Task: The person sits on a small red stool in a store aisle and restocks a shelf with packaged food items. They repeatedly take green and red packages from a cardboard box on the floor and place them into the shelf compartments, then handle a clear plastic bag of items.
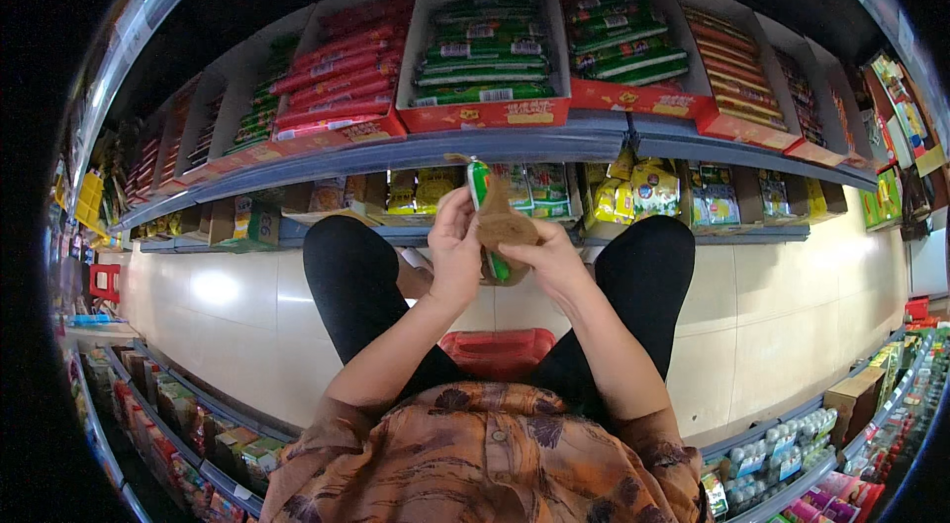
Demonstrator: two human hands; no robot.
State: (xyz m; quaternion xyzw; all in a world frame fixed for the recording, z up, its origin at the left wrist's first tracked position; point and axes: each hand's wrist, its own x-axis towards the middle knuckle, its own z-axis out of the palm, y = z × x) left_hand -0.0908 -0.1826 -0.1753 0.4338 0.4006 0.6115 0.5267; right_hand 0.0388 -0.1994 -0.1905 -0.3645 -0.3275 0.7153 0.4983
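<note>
My left hand (456,245) holds a slim green packaged stick (479,185) upright along its fingers. In my right hand (543,248) is a piece of brown cloth (508,225), lying across the middle of the packet and blurred in part. The packet's lower end shows below the cloth. Both hands are close together over my spread knees, just in front of the shelf edge. Beyond them an open carton (486,115) with a red front holds similar green packets on the shelf.
Cartons of red packets (338,78), green packets (627,40) and orange-brown packets (735,70) line the shelf (519,141). Below stand boxes of yellow bags (634,189). A red plastic stool (499,351) is under me. Other stocked shelves (779,463) run behind.
</note>
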